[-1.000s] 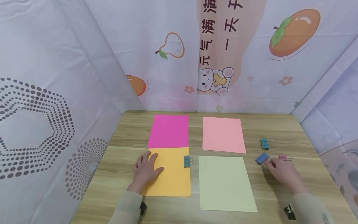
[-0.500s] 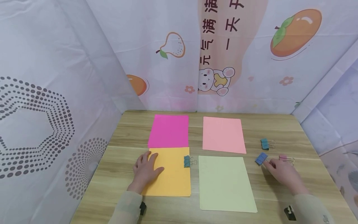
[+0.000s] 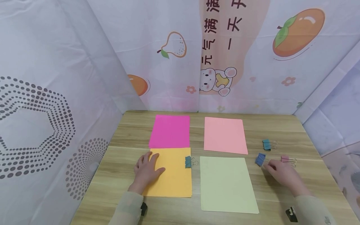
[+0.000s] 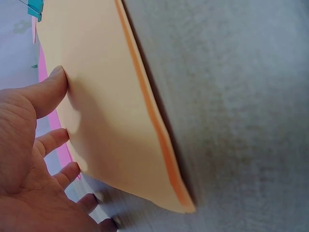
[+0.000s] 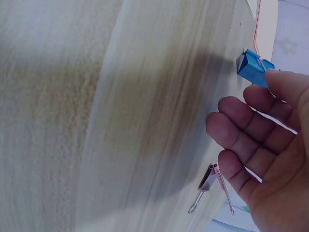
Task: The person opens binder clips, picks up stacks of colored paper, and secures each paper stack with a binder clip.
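Observation:
My left hand (image 3: 147, 172) rests with spread fingers on the left part of a yellow-orange paper stack (image 3: 174, 181). A teal binder clip (image 3: 188, 162) grips that stack's right edge. On the right, my right hand (image 3: 282, 172) pinches a blue binder clip (image 3: 260, 159) by its wire handles, between thumb and index finger. Its blue body (image 5: 253, 68) points away from the fingertips in the right wrist view, with the other fingers curled loosely below. A pink binder clip (image 5: 210, 180) lies on the table close under this hand. Beyond it lies another teal binder clip (image 3: 266, 145).
A pale green paper stack (image 3: 228, 184) lies between the hands. Behind are a magenta stack (image 3: 170, 131) and a light pink stack (image 3: 225, 135). Printed curtains (image 3: 180, 103) hang round the wooden table (image 3: 306, 181).
The blue binder clip has turned in my right fingers and shifted slightly left, with more of its wire handles showing. My left hand has stayed in place on the paper.

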Available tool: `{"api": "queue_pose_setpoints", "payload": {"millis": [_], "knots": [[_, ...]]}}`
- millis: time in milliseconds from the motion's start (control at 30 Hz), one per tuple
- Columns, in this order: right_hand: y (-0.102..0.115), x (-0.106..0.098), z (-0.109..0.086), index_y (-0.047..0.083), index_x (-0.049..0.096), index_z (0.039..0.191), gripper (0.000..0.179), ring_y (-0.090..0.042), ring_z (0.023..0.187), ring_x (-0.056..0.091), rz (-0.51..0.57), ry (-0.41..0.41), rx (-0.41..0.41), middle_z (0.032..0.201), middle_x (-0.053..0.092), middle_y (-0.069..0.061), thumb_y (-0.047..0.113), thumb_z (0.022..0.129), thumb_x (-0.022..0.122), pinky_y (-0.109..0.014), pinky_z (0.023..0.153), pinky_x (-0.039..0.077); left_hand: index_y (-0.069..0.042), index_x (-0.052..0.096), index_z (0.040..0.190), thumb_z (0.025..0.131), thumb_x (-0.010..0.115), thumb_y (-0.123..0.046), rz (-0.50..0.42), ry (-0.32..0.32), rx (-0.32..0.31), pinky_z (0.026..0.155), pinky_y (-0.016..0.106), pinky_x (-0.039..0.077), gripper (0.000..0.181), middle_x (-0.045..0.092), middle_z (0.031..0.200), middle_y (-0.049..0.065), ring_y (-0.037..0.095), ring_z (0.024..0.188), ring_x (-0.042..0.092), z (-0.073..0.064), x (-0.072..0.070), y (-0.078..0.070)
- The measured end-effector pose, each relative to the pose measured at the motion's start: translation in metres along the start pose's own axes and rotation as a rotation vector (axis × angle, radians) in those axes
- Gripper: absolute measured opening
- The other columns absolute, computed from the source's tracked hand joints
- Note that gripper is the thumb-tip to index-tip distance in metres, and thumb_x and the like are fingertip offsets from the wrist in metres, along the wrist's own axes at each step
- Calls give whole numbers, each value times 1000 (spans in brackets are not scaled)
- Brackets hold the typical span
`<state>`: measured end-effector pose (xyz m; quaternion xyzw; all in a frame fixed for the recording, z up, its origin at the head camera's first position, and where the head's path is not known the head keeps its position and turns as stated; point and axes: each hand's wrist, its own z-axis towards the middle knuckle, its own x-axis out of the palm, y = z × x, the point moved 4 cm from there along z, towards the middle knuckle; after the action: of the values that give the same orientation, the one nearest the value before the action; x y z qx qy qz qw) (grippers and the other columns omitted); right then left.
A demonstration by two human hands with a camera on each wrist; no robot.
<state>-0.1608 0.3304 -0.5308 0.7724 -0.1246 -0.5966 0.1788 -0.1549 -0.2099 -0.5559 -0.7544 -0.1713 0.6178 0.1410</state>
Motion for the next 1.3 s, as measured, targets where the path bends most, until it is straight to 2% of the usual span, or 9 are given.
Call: {"api": "queue_pose_setpoints", "payload": {"millis": [367, 967, 1300], "knots": [[3, 3, -1, 16, 53, 71, 37, -15, 59, 39, -31, -45, -78, 62, 43, 3, 31, 105, 57, -29, 56, 32, -19, 43, 154, 95, 71, -45, 11, -1, -3, 105, 74, 21, 70, 22, 163, 14, 50, 147, 16, 0, 0, 0], [7, 4, -4, 15, 55, 73, 34, -14, 59, 39, -18, -5, -73, 63, 43, 4, 26, 105, 57, -30, 55, 33, -20, 42, 155, 95, 70, -46, -1, 9, 0, 105, 74, 20, 71, 20, 164, 13, 50, 147, 14, 1, 2, 2], [4, 7, -2, 16, 56, 72, 32, -13, 58, 39, -40, -33, -84, 62, 44, 5, 26, 103, 61, -29, 55, 32, -18, 43, 154, 95, 71, -43, -12, -1, 7, 105, 74, 20, 70, 22, 163, 15, 51, 147, 15, -1, -1, -1]]}}
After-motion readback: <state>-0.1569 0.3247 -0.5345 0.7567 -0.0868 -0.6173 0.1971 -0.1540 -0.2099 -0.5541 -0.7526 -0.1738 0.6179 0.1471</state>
